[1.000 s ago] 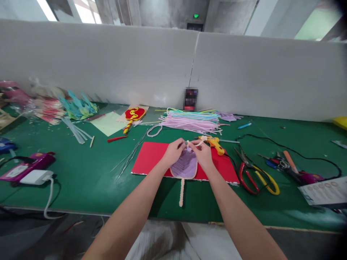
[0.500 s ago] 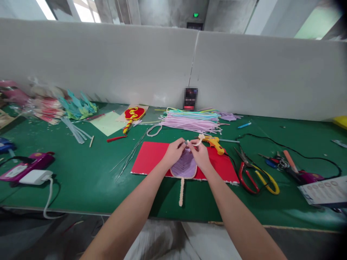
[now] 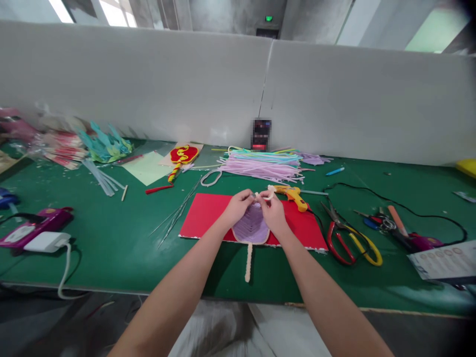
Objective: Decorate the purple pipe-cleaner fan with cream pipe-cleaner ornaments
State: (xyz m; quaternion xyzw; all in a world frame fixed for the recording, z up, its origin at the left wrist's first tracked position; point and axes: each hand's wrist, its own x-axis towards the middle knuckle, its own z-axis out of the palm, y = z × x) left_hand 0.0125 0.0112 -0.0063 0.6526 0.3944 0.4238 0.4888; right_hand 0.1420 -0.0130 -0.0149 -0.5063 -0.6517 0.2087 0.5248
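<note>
A small purple woven fan [image 3: 252, 228] with a cream rim and a cream handle lies on a red sheet [image 3: 208, 214] on the green table. My left hand [image 3: 237, 208] and my right hand [image 3: 274, 212] meet at the fan's top edge. Both pinch a cream pipe cleaner [image 3: 268, 194] that curls up from the rim. Fingers of both hands are closed around it. The fan's handle hangs toward the table's near edge.
A yellow glue gun [image 3: 292, 194] lies just behind my right hand. Red and yellow scissors [image 3: 349, 239], pliers and a black cable sit to the right. A pile of pastel pipe cleaners [image 3: 262, 165] is behind; thin wires [image 3: 178, 212] lie left of the red sheet.
My hands have drawn slightly closer together at the fan's top, and the cream pipe cleaner's free end has bent a little further left. The view shifted slightly.
</note>
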